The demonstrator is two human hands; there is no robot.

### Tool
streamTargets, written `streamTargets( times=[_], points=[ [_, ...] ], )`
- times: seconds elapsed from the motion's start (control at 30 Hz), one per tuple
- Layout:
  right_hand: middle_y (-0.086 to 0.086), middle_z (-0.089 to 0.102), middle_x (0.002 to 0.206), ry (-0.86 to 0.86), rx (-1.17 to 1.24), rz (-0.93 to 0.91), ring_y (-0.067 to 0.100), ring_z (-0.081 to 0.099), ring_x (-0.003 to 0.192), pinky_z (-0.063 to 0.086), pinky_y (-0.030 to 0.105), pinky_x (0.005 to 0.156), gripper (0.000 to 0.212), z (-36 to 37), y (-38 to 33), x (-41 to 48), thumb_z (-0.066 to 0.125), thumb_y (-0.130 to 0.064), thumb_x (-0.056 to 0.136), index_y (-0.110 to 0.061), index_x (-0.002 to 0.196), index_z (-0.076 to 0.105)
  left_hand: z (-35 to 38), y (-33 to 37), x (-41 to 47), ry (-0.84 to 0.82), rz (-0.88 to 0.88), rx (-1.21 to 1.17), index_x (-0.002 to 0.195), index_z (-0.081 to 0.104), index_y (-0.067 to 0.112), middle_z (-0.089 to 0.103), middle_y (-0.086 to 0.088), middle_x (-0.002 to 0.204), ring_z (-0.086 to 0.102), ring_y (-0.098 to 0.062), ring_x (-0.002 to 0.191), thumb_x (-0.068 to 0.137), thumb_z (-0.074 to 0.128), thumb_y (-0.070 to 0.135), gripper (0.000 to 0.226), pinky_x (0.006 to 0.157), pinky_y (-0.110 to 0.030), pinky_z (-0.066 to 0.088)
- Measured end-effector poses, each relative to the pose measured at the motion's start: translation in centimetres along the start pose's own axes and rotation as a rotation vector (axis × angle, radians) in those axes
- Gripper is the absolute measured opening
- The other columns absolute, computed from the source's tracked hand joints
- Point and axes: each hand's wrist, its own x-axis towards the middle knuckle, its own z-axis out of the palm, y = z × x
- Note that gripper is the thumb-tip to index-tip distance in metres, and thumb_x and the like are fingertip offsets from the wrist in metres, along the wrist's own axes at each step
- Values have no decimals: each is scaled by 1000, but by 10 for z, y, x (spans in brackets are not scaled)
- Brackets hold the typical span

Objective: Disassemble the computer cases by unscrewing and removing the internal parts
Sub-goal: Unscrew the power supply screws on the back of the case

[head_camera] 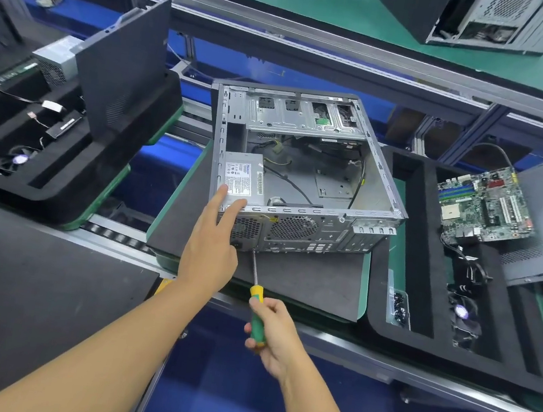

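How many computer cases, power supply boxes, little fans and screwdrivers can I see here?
Computer cases: 2
Power supply boxes: 2
Fans: 2
Screwdriver: 1
Total: 7

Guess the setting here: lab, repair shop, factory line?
Probably a factory disassembly line: an opened computer case sits on a pallet on a roller conveyor, with black foam trays alongside holding pulled parts such as a motherboard.
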Motion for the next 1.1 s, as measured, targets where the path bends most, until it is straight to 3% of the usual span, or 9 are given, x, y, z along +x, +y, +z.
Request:
streamTargets(
  times=[0.2, 0.33, 0.57, 0.63, 0.7, 0.8, 0.87, 0.93, 1.1],
  points=[
    [20, 72, 100, -144, 171, 109, 22, 60, 76, 52, 34, 59, 34, -15, -1, 2, 43, -13, 100, 6, 120, 64, 1, -1, 0, 5, -2, -14, 149, 34, 33, 2, 14, 165, 45, -25, 133, 79, 60, -11, 87, 86, -37, 55],
    [11, 66, 98, -58, 46, -36, 21, 56, 80, 47, 31, 60, 19, -15, 6, 4, 60, -3, 96, -8, 113, 65, 1, -1, 0, 15, 10, -11, 149, 35, 32, 3, 14, 165, 46, -26, 132, 79, 59, -12, 86, 86, -35, 53],
    [13, 51, 115, 14, 7, -50, 27, 58, 92, 60, 36, 69, 45, -6, -1, 5, 71, 9, 82, -21, 112, 56, -2, -2, 0, -4, 46, 5, 152, 32, 32, 3, 11, 165, 37, -28, 140, 83, 59, -4, 83, 93, -39, 53],
    [14, 52, 114, 23, -18, -78, 26, 58, 90, 60, 33, 66, 45, -6, 0, 6, 71, 9, 83, -21, 112, 55, -2, -5, -9, 135, 72, 87, 153, 33, 28, 13, 0, 164, 32, -30, 143, 85, 59, 4, 76, 103, -44, 45],
    [13, 54, 115, 38, -56, -120, 24, 59, 87, 56, 28, 61, 44, -6, 1, 6, 71, 8, 83, -21, 112, 54, 7, -11, -26, 284, 26, 79, 141, 44, 24, 40, -4, 144, 45, -28, 125, 86, 60, 16, 58, 95, -43, 45],
    [13, 56, 112, 52, -128, -184, 20, 58, 83, 53, 25, 59, 44, -4, 3, 3, 71, 8, 83, -19, 112, 52, 28, -13, -46, -76, -341, -272, 97, 57, 22, 62, 7, 91, 62, -22, 89, 90, 59, 45, 24, 74, -37, 51],
    [14, 57, 107, 39, -162, -230, 19, 59, 80, 52, 24, 58, 45, -3, 4, 0, 71, 7, 81, -17, 112, 50, 39, -12, -52, -507, -594, -392, 88, 67, 17, 70, 0, 80, 64, -18, 75, 85, 59, 66, 50, 65, -32, 51],
    [15, 60, 108, 32, -197, -261, 19, 62, 80, 52, 25, 59, 46, 0, 5, -2, 72, 6, 80, -18, 112, 49, 50, -9, -56, -754, -750, -557, 90, 74, 10, 71, -5, 75, 63, -18, 66, 81, 64, 71, 62, 57, -28, 47],
    [14, 59, 108, 91, -284, -328, 18, 62, 81, 54, 21, 58, 47, 6, 7, -6, 75, -3, 81, -22, 112, 45, 67, -1, -45, -616, -939, -804, 94, 72, 0, 76, -18, 91, 73, -35, 84, 81, 82, 38, 41, 76, -47, 60]
  ],
)
